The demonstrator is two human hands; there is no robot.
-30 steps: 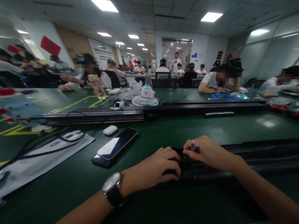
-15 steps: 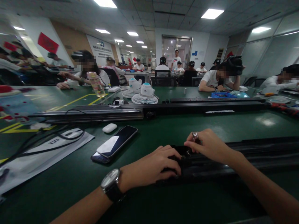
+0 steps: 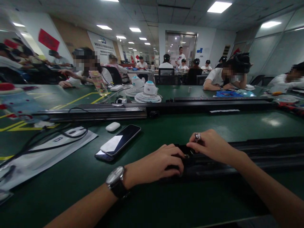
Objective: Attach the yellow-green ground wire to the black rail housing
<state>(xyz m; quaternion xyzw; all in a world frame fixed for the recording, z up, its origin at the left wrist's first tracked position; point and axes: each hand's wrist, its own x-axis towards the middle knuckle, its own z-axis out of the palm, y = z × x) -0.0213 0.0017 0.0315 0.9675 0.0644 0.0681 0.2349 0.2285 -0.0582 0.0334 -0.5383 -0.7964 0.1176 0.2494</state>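
Black rail (image 3: 268, 158) lies on the green table (image 3: 180, 123) in the head view; the left hand (image 3: 163, 163) curls at its left end, the right hand (image 3: 210, 145) bunches narrow over it, any grip impossible to tell. Probably stiff, heavy, slick; best held by both long edges.

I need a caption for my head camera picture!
Left hand and right hand at a long black rail, phone nearby.

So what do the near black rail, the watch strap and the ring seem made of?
Near black rail: probably metal with a dark satin finish, from its straight ridges and soft sheen; plastic possible.
Watch strap: black leather or rubber, perhaps, given its faint gloss.
Ring: silvery metal, likely polished, given bright glints.
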